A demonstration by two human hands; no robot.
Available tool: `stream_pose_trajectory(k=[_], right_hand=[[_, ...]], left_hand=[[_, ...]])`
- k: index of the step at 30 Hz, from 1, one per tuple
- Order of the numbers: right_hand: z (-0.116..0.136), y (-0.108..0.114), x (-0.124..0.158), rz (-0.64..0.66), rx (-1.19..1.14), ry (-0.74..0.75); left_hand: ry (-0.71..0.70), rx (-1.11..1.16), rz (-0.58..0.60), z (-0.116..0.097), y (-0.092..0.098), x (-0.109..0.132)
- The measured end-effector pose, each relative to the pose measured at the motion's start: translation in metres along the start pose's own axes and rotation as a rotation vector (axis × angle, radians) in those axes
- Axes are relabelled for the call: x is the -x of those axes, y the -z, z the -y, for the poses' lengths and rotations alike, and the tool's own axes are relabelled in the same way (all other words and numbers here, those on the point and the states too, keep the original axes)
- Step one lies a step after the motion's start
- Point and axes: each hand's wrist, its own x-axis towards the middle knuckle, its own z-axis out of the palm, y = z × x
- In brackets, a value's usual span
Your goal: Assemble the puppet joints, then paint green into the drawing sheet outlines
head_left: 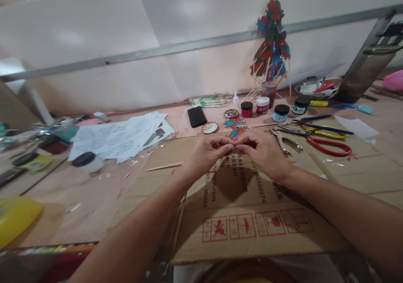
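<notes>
just past the pinch, at twelve o'clock, the red-and-blue painted piece (236, 127), probably light, thin and easily creased, wants a gentle edge grip, while left hand (208, 150) and right hand (265, 150) are pinched closed, anything held hidden.

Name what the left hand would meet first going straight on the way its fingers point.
Most likely the right hand: its fingertips lie right at those of the left hand. Whether they touch, or pinch something small between them, is unclear.
</notes>
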Motion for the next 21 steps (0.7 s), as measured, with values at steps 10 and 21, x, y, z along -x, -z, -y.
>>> stream_pose_trajectory(k=[10,21], right_hand=[[-0.0005,-0.0005,0.0006,0.005,0.018,0.002],[-0.0004,-0.0006,0.0008,0.02,0.004,-0.006]], left_hand=[[0.06,0.07,0.019,0.0041,0.001,-0.0018],[0.061,0.016,0.007,0.0024,0.0013,-0.0018]])
